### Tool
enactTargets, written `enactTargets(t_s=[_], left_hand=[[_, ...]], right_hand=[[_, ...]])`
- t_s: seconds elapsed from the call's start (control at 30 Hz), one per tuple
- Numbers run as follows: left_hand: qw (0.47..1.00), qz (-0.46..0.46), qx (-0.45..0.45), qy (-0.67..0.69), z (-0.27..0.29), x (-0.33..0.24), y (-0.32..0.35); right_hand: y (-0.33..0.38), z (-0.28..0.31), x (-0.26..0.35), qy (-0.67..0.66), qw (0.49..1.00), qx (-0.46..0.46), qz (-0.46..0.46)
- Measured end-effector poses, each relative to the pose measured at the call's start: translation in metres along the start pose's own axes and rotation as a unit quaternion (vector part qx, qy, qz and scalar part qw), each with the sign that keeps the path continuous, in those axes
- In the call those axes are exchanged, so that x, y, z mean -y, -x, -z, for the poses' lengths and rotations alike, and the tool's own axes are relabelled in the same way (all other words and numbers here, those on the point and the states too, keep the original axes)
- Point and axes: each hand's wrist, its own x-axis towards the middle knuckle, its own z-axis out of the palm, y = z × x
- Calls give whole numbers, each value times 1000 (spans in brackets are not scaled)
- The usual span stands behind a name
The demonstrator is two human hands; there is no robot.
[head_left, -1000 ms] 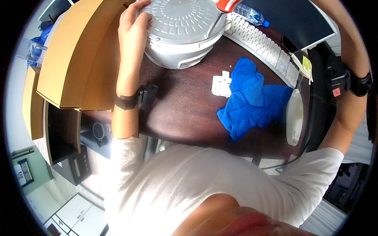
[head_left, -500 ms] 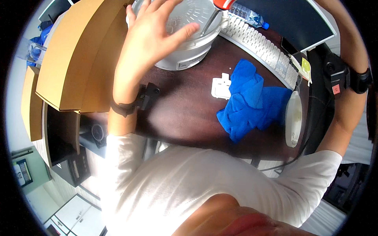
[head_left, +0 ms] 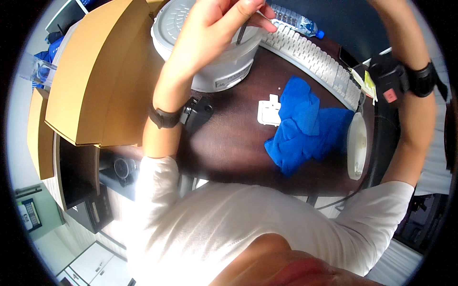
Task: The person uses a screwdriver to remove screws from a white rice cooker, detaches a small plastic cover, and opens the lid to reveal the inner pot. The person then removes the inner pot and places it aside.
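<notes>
My left hand reaches over a round white appliance with a ridged translucent grey top at the far side of the desk. Its thumb and fingers are closed near the upper edge, around a screwdriver. Only the dark shaft shows below the fingers, slanting down to the appliance's rim; the handle is hidden. My right forearm rises along the right side, and its hand lies beyond the upper edge, out of sight.
On the dark desk lie a crumpled blue cloth, a small white plastic cover and a white oval part. A white keyboard and water bottle are behind. A cardboard box stands left.
My left hand has gone from spread fingers above the appliance's top to closed round the screwdriver, moving right and up. The screwdriver's red handle no longer shows. The right forearm has shifted left.
</notes>
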Motion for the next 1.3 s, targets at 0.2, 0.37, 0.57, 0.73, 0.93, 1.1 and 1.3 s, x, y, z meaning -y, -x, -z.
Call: enactTargets(t_s=[0.2, 0.37, 0.57, 0.73, 0.93, 1.1, 1.3], left_hand=[[959, -3, -27, -280, 4, -11, 7], [739, -82, -33, -668, 4, -15, 34], [734, -65, 71, -672, 9, -14, 46], [655, 7, 92, -750, 14, -19, 41], [630, 20, 77, -772, 16, -13, 37], [627, 28, 70, -775, 15, -10, 37], [630, 15, 78, -772, 20, -7, 37]], right_hand=[[-17, -43, -30, -342, 929, -141, -7], [-23, -55, -27, -492, 871, -23, -2], [-25, -81, -45, -555, 830, 45, -24], [-18, -59, -37, -540, 840, -24, 47], [-18, -60, -42, -444, 882, -126, 94], [-11, -75, -34, -354, 897, -249, 85], [2, -85, -33, -333, 896, -283, 76]])
